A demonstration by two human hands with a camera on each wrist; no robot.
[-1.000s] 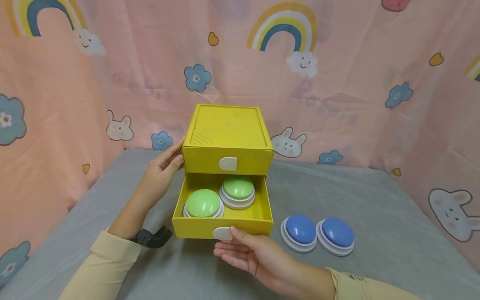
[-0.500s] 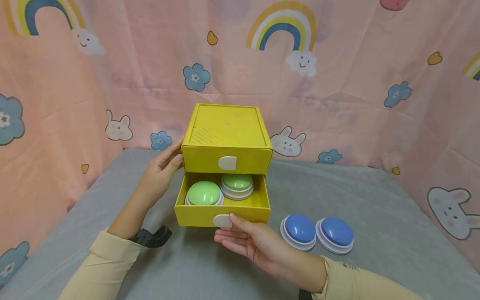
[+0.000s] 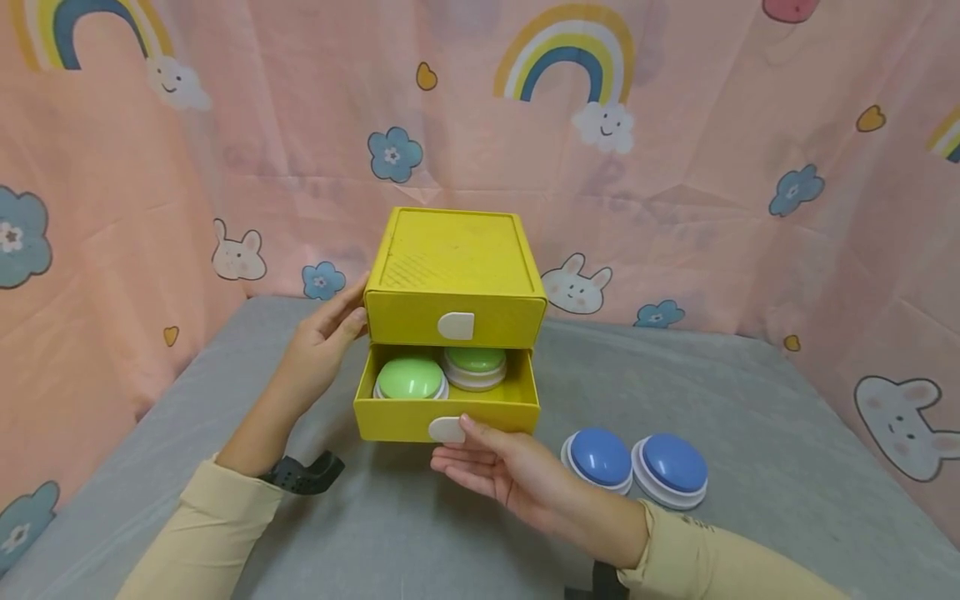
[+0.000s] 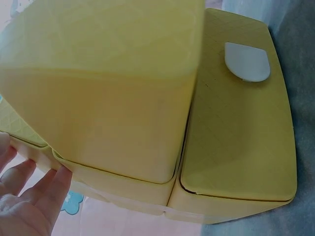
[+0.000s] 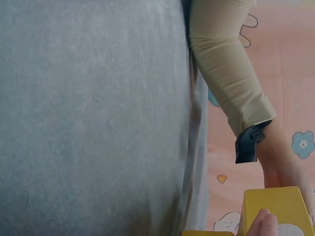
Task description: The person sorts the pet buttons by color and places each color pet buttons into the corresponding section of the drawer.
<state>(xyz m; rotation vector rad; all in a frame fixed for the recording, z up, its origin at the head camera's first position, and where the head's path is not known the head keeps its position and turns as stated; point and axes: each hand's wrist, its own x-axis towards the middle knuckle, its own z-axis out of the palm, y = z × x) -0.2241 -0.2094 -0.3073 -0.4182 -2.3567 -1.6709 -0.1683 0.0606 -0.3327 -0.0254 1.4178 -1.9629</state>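
Observation:
A yellow drawer box (image 3: 455,254) stands before me, its top drawer front (image 3: 405,319) flush. Below that, a yellow drawer (image 3: 378,421) sticks partway out, holding two green dome buttons (image 3: 408,379) on white bases. My left hand (image 3: 318,346) lies against the box's left side, fingers extended; its fingertips rest on the side wall in the left wrist view too. At the drawer's white pull tab (image 3: 447,429), my right hand (image 3: 521,483) presses with the thumb while the other fingers extend below the front. In the left wrist view, a lower drawer front (image 4: 236,128) shows beneath the pulled-out drawer.
Two blue dome buttons (image 3: 602,456) on white bases sit on the grey cloth (image 3: 720,375) to the right, partly behind my right forearm. A black strap (image 3: 303,473) is on my left wrist. A pink printed curtain (image 3: 300,125) encloses the back and sides.
The pulled-out drawer has slid partway back into the box, with my right hand moving along at its tab. The green buttons went in with it. My left hand stays in place.

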